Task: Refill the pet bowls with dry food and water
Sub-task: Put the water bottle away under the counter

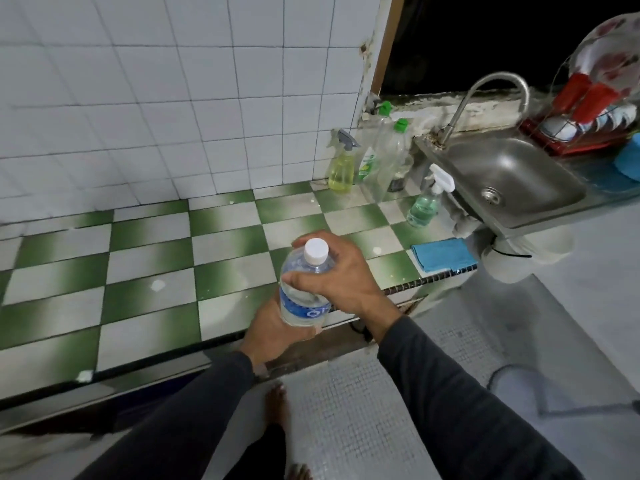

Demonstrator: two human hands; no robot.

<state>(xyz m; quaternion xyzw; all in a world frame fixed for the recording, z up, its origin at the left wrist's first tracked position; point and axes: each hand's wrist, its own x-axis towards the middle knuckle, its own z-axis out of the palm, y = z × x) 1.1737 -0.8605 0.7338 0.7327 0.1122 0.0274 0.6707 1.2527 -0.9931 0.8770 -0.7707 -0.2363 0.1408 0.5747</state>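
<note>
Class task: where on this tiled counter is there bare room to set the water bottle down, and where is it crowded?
Free: the checkered counter left of the hands, up to the white wall. Crowded: the corner by the sink, with the spray bottles and blue cloth.

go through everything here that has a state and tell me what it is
water bottle: upright, held in both hands
white cap: on the bottle
left hand: grip round the bottle's lower body
right hand: grip round the bottle's shoulder
faucet: no water running
sink: basin bare, no water standing
blue cloth: folded, lying flat on the counter
yellow spray bottle: upright, partly full
</note>
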